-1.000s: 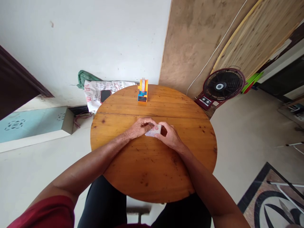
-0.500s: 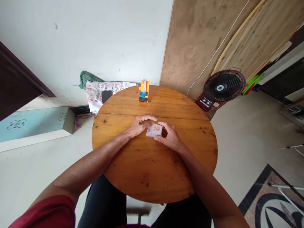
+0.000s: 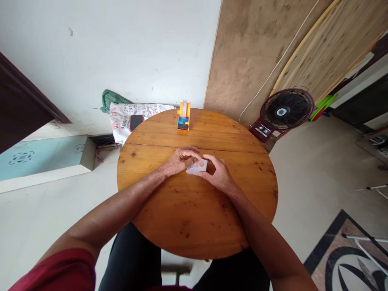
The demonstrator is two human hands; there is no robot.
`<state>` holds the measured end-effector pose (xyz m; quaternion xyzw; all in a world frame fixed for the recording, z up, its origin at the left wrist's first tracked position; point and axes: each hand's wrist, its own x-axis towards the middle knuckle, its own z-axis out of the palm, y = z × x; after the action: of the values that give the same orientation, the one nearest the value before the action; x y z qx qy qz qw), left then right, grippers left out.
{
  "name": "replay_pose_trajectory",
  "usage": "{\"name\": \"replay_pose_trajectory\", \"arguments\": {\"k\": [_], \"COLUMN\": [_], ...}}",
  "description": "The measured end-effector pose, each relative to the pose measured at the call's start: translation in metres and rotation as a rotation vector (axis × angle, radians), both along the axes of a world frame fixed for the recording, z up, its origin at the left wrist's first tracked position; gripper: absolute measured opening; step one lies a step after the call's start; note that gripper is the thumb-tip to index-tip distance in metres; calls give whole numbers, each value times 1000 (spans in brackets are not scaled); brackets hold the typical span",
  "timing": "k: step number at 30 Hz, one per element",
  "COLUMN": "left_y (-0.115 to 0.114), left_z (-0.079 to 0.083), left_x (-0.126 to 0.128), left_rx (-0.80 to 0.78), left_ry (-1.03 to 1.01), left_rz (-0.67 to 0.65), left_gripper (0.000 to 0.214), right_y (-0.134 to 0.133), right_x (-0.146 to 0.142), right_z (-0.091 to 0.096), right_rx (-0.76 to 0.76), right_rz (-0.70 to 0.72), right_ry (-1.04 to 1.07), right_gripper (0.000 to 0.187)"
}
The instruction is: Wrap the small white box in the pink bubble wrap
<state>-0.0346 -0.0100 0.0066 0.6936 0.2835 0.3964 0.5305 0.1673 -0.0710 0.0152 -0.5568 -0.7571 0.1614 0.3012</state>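
Note:
A small pale card pack with a red mark on top lies at the middle of the round wooden table. My left hand curls over its left end, fingertips on the pack. My right hand grips its right side with thumb and fingers. Both hands rest on the tabletop. The underside of the pack is hidden.
An orange and blue stand holding a white strip stands at the table's far edge. Beyond the table a printed sack with a dark phone on it lies by the wall. A floor fan stands at the right.
My left fingers lifted off the pack half a second ago, showing its red-marked top, and have now come back down over its left end. My right hand stayed on it.

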Motion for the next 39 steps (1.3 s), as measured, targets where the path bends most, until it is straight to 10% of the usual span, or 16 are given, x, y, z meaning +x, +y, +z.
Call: {"name": "replay_pose_trajectory", "arguments": {"k": [12,26,39], "left_y": [-2,11,5], "left_z": [-5,-10,-11], "left_x": [2,-2,2], "left_rx": [160,-50,-217], "left_ry": [108,18,-8], "left_rz": [33,188,21], "left_gripper": [19,31,42], "right_y": [2,-2,1], "right_x": [-1,-2,-1], "right_z": [-4,6,-6], "right_rx": [7,29,63], "right_rz": [-33,3,-1], "right_ry": [-3,15,22], "right_gripper": [50,52,49]}}
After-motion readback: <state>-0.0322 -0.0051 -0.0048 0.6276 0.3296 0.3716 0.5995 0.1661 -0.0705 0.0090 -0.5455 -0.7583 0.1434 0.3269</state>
